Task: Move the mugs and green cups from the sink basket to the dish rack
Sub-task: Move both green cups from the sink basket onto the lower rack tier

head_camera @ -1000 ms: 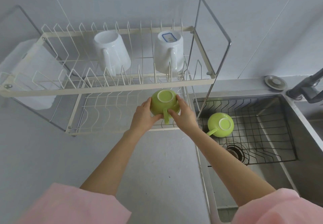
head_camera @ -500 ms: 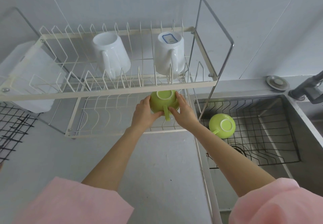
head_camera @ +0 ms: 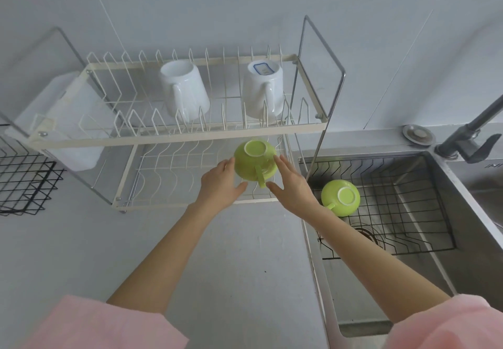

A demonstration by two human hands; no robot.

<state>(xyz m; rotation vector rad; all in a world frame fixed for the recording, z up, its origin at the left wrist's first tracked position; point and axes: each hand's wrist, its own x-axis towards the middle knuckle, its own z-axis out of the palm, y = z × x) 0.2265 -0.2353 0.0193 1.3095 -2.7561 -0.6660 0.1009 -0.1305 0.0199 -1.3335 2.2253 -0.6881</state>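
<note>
A green cup (head_camera: 254, 163) sits upside down on the lower tier of the cream wire dish rack (head_camera: 190, 131), handle towards me. My left hand (head_camera: 220, 184) and my right hand (head_camera: 291, 184) flank it with fingers spread, only fingertips near its sides. A second green cup (head_camera: 340, 197) lies upside down in the black wire sink basket (head_camera: 408, 212). Two white mugs (head_camera: 185, 90) (head_camera: 262, 90) stand upside down on the rack's upper tier.
A dark faucet (head_camera: 468, 141) and a round metal plug (head_camera: 417, 134) sit behind the steel sink. A white plastic board (head_camera: 62, 120) hangs at the rack's left end. A black wire basket (head_camera: 24, 182) lies on the counter at far left.
The green cup went down onto the lower tier and both hands loosened from it, fingers spreading. My view shifted a little, bringing the black wire basket at left into sight.
</note>
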